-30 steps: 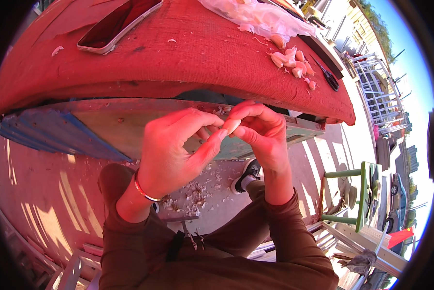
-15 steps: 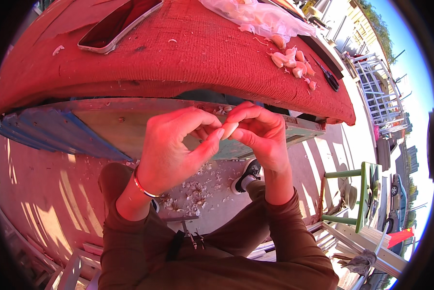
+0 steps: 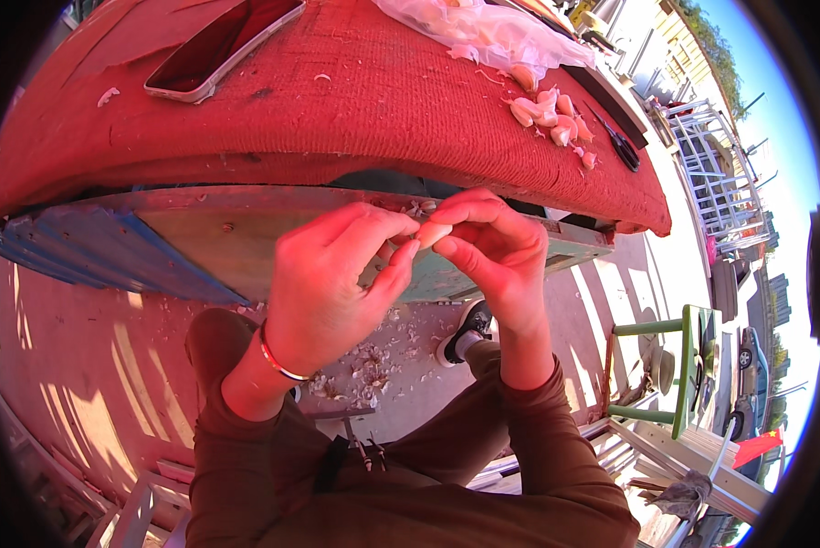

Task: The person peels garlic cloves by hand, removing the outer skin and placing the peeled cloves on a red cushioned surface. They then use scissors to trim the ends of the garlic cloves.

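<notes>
Where space fronts the table edge, left fingers and right fingers pinch a garlic clove.

Grn stool, sun-striped flr

Head-worn fisheye looks steeply down; the hands sit close, mid-view

On the red cloth before you, a dark-screened phone lies at the upper left and dark-handled scissors near the right end. To your right you see a green stool, a red flag, white frames and a car.
</notes>
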The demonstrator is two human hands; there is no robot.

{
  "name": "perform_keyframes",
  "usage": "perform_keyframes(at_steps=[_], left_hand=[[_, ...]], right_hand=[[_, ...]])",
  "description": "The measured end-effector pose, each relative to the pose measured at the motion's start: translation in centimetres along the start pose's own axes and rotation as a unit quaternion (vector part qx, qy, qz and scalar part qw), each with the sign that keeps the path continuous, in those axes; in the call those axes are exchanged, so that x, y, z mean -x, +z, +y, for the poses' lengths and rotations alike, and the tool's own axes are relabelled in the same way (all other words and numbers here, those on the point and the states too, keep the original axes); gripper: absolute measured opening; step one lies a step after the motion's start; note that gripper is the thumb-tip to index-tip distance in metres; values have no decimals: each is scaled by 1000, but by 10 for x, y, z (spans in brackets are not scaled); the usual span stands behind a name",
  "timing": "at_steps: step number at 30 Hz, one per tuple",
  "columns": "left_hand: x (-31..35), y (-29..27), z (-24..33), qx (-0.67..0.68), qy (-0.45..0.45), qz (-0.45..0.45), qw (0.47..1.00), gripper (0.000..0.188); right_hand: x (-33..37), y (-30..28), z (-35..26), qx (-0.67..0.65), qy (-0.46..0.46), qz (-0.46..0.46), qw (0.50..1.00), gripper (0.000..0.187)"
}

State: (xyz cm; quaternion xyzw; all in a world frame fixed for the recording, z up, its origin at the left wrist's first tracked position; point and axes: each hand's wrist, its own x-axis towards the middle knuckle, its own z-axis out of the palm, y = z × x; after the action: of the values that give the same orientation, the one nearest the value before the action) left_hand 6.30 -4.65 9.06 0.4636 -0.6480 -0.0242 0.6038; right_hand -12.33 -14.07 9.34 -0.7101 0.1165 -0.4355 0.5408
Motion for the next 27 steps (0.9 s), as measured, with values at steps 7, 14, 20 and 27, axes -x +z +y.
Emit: perform_keyframes(at_steps=[7,14,20,27], left_hand=[[1,1,-1,-38,21,19,999,25],[-1,1,-6,-41,-1,20,999,24],[-2,-12,-12,5,-52,-29,998,17],[-5,-12,10,128,-106,-48,985,5]], right_hand=[[1,5,-3,56,-17,9,998,27],[0,2,-3,-8,9,-24,1000,25],[-4,-10,9,-163,37,-66,984,21],[-3,-13,17,-210,74,-64,973,22]])
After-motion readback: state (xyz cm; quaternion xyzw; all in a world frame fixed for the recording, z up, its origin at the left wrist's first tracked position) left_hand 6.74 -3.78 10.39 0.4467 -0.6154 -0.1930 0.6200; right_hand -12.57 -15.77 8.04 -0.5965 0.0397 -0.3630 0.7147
